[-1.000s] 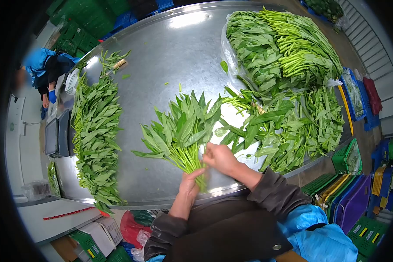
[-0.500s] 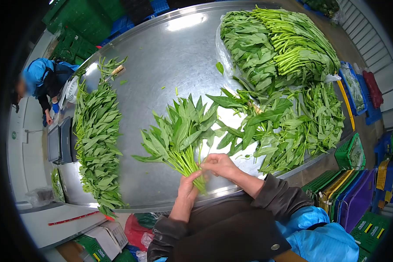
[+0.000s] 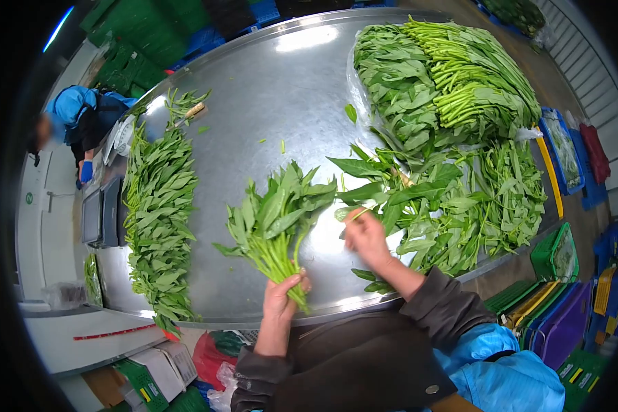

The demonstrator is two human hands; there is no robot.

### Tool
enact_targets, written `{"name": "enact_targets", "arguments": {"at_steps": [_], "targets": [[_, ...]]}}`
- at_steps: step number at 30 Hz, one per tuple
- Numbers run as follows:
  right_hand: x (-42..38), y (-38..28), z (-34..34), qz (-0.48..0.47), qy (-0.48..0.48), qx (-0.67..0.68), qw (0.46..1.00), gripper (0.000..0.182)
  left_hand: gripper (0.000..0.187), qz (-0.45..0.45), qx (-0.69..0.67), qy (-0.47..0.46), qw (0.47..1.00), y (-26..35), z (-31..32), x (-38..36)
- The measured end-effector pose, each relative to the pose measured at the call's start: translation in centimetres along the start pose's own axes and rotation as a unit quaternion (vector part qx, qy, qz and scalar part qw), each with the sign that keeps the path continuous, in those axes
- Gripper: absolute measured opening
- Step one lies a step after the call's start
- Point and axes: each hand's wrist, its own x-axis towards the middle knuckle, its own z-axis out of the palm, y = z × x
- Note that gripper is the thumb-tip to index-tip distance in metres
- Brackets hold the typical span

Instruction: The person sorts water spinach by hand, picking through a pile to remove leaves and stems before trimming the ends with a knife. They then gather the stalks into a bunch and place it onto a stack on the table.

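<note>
My left hand (image 3: 283, 296) is wrapped round the stems of a bunch of leafy greens (image 3: 278, 220), held over the table's near edge with its leaves pointing away from me. To the right of it, my right hand (image 3: 367, 237) is slightly blurred, its fingers pinched at a small green leaf (image 3: 343, 213). Just beyond that hand lies a loose heap of leafy greens (image 3: 460, 206). Part of a knife-like tool with a pale handle (image 3: 402, 177) shows among the leaves.
A large stack of greens (image 3: 446, 82) sits on clear plastic at the far right of the metal table (image 3: 254, 123). A long row of bunches (image 3: 159, 220) lies on the left. Beyond it, a person in blue (image 3: 82, 113) stands near a scale (image 3: 122, 137). Crates (image 3: 556, 254) stand at right.
My right hand has left the bunch's stems and moved right, towards the loose heap. My left hand still holds the bunch, now slightly lower. The person at left has shifted an arm.
</note>
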Motion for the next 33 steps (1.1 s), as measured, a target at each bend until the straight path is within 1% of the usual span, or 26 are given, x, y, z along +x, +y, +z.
{"name": "enact_targets", "arguments": {"at_steps": [2,4,5,6,7,8,9,10,11,12,13,14,15,16,18,19,20,22,23,25,26,28,29,31,32,33], "targets": [[2.7,0.9,-2.8,-0.032,0.088,-0.001,0.996,0.02,0.043,0.061,0.03,0.019,0.998,2.7,0.6,-1.8],[3.7,-0.2,-3.8,-0.013,0.122,0.076,0.99,0.03,0.04,0.143,0.115,0.065,0.981,5.2,0.9,-3.4],[3.5,-1.0,-4.3,0.044,0.09,0.065,0.993,0.038,0.036,0.191,0.173,0.082,0.963,6.2,0.6,-4.0],[3.1,-2.1,-4.2,0.09,0.08,0.019,0.993,0.037,0.033,0.235,0.23,0.1,0.939,7.1,0.1,-4.6],[3.3,-1.9,-4.7,0.13,0.007,-0.041,0.991,0.033,0.027,0.254,0.321,0.142,0.901,8.0,-0.3,-5.0],[3.3,-1.5,-5.1,0.17,-0.064,-0.1,0.978,0.03,0.027,0.255,0.319,0.148,0.901,8.8,-1.6,-5.0],[2.7,-1.3,-5.1,0.172,-0.067,-0.101,0.978,0.03,0.028,0.307,0.538,0.183,0.764,9.5,-3.4,-4.8],[1.8,-0.9,-4.9,0.147,-0.115,-0.129,0.974,0.028,0.031,0.337,0.72,0.202,0.573,9.8,-4.8,-4.7],[0.9,-1.0,-4.5,0.121,-0.16,-0.155,0.967,0.027,0.036,0.337,0.827,0.201,0.403,9.9,-5.4,-4.9],[-0.1,-1.4,-4.3,0.096,-0.194,-0.247,0.945,0.026,0.036,0.339,0.827,0.2,0.401,9.9,-6.1,-4.7],[-0.9,-1.7,-3.9,0.102,-0.287,-0.31,0.901,0.029,0.037,0.281,0.895,0.189,0.291,9.8,-7.1,-4.0],[-1.8,-2.0,-3.5,0.108,-0.374,-0.369,0.844,0.032,0.038,0.219,0.944,0.172,0.177,9.3,-8.5,-3.1],[-3.0,-2.4,-2.6,0.142,-0.416,-0.386,0.811,0.034,0.039,0.215,0.959,0.154,0.107,8.0,-11.4,-2.2],[-4.2,-2.5,-1.4,0.175,-0.457,-0.404,0.773,0.037,0.039,0.22,0.957,0.151,0.111,7.4,-11.7,-2.3],[-5.8,-1.3,0.6,0.188,-0.49,-0.363,0.77,0.042,0.039,0.173,0.96,0.165,0.145,6.2,-11.9,-2.1],[-6.3,-1.1,2.0,0.166,-0.502,-0.381,0.758,0.039,0.039,0.185,0.956,0.166,0.154,6.4,-11.9,-2.3],[-6.6,-1.1,3.5,0.17,-0.504,-0.382,0.756,0.039,0.039,0.182,0.956,0.166,0.158,6.6,-11.8,-2.6],[-7.4,-2.0,7.0,0.041,-0.509,-0.388,0.767,0.029,0.035,0.222,0.949,0.153,0.164,6.9,-11.7,-2.8],[-7.7,-2.2,8.6,0.044,-0.509,-0.389,0.766,0.029,0.035,0.221,0.949,0.153,0.167,6.8,-12.0,-2.8],[-8.1,-2.2,11.7,0.052,-0.524,-0.286,0.8,0.02,0.035,0.241,0.943,0.153,0.173,6.7,-12.4,-2.6],[-8.2,-1.6,13.0,0.056,-0.525,-0.289,0.799,0.02,0.035,0.24,0.942,0.153,0.177,6.7,-12.5,-2.6],[-8.2,-0.3,15.0,-0.069,-0.473,-0.309,0.822,0.017,0.034,0.244,0.937,0.142,0.206,7.2,-12.4,-2.8],[-8.0,0.3,15.8,-0.066,-0.475,-0.311,0.821,0.017,0.034,0.243,0.936,0.142,0.209,7.2,-12.6,-2.7],[-7.7,1.0,17.1,-0.243,-0.375,-0.359,0.82,0.017,0.035,0.255,0.934,0.134,0.212,7.3,-13.0,-2.6],[-7.4,1.1,17.8,-0.243,-0.37,-0.361,0.821,0.017,0.035,0.26,0.933,0.13,0.212,7.5,-13.1,-2.5],[-7.0,1.0,18.3,-0.265,-0.335,-0.374,0.823,0.017,0.035,0.266,0.928,0.117,0.233,7.8,-13.1,-2.6]]}}
